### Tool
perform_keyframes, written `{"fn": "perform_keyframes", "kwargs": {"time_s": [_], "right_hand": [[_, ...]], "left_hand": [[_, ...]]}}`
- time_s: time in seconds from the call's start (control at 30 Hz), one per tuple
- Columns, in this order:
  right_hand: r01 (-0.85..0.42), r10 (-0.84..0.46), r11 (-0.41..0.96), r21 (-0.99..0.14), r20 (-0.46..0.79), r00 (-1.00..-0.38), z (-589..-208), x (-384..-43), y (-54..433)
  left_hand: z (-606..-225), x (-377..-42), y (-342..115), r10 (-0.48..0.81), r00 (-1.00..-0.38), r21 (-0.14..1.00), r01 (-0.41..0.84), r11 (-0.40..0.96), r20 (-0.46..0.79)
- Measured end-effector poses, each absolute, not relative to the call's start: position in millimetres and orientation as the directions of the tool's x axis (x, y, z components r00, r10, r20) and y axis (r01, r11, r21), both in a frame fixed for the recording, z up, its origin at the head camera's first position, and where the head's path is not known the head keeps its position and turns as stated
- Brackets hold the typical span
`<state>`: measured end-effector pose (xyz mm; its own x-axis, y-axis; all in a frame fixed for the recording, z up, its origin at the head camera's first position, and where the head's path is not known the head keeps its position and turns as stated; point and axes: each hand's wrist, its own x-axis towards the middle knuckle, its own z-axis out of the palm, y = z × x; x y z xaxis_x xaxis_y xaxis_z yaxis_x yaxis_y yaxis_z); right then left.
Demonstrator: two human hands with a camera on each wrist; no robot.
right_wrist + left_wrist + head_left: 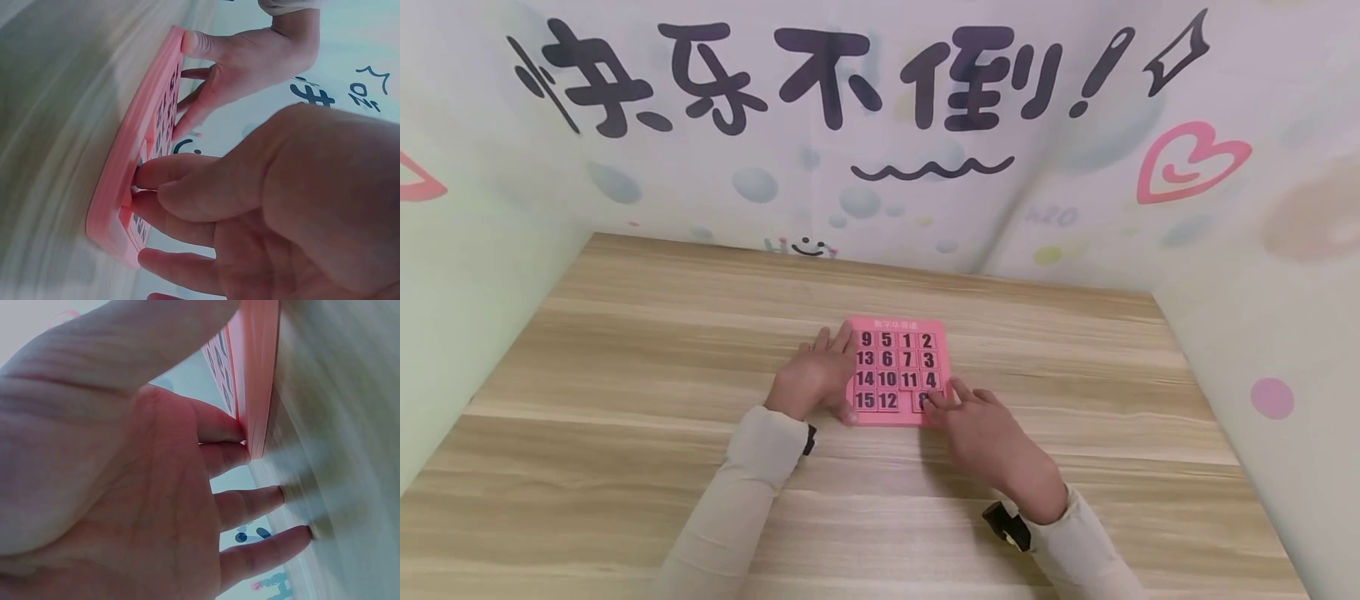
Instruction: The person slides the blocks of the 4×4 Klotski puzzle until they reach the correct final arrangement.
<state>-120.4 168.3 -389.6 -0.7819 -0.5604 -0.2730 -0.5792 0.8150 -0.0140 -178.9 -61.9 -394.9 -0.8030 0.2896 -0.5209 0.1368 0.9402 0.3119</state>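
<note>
Where hands (814, 375) (988, 437) touch a puzzle (898, 370), woodgrain table (625, 400), pale wall (700, 179) (black-lettered)

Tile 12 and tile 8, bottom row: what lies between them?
No tile: between tile 12 and tile 8 is a bare pink slot, seen in the head view. The right hand partly covers tile 8.
</note>
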Motion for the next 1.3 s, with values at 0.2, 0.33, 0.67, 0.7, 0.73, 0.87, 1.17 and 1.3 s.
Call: {"fn": "perform_keyframes", "kwargs": {"time_s": [0.2, 0.33, 0.67, 0.7, 0.73, 0.87, 1.17, 1.3], "right_hand": [[-0.584, -0.564, 0.812, -0.008, -0.271, -0.780, -392, -121, 165], [-0.600, -0.579, 0.800, 0.004, -0.260, -0.773, -396, -120, 163], [-0.654, -0.642, 0.756, 0.023, -0.167, -0.748, -403, -119, 161], [-0.654, -0.642, 0.756, 0.023, -0.166, -0.748, -404, -119, 160], [-0.654, -0.642, 0.756, 0.022, -0.166, -0.748, -404, -119, 159], [-0.653, -0.642, 0.757, 0.022, -0.161, -0.749, -406, -119, 157], [-0.635, -0.623, 0.772, 0.023, -0.171, -0.764, -403, -121, 160], [-0.611, -0.601, 0.792, 0.007, -0.169, -0.781, -400, -125, 165]], "left_hand": [[-395, -179, -63, 0.286, -0.806, 0.305, 0.138, 0.942, -0.519], [-395, -180, -63, 0.283, -0.810, 0.316, 0.128, 0.940, -0.513], [-396, -180, -64, 0.280, -0.813, 0.307, 0.131, 0.943, -0.511], [-396, -180, -64, 0.279, -0.813, 0.305, 0.132, 0.943, -0.511], [-396, -180, -64, 0.278, -0.812, 0.306, 0.130, 0.943, -0.513], [-396, -180, -65, 0.278, -0.811, 0.312, 0.125, 0.942, -0.515], [-395, -179, -63, 0.275, -0.817, 0.314, 0.123, 0.941, -0.506], [-394, -178, -62, 0.284, -0.815, 0.318, 0.131, 0.939, -0.505]]}}
